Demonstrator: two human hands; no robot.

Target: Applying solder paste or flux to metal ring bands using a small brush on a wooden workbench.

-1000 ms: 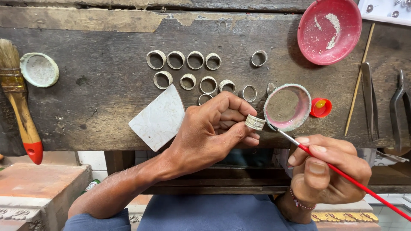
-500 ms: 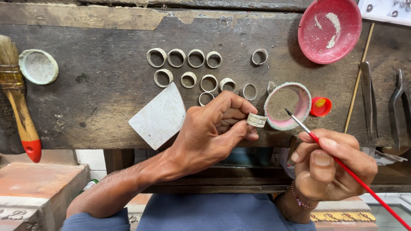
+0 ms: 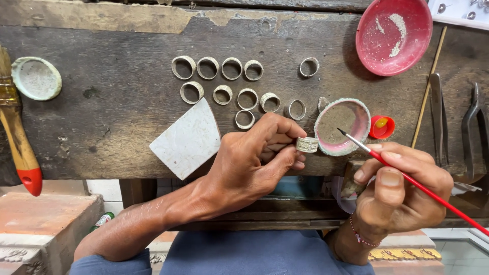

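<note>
Fingers of the left hand [image 3: 249,163] pinched a silver ring [image 3: 307,145] at the bench's front edge [image 3: 117,168], just beside a pink-rimmed dish [image 3: 342,127]. The right hand [image 3: 400,191] gripped a red brush [image 3: 407,175], its tip over the dish, apart from the ring.

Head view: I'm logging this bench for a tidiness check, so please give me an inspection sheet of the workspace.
Surface: dark, worn wooden bench, scuffed, pale chipped top edge.
Job's things: metal ring pinched in left hand; red-handled fine brush in right hand, tip over the pink-rimmed small dish.
Clutter: loose rings in rows, white tile piece, red bowl with white powder, red cap, green dish, big paintbrush, pliers, tweezers.
Hands: both bare, both gripping.
Cables: nothing seen.
Surroundings: tiled floor, brick-coloured block lower left.
</note>
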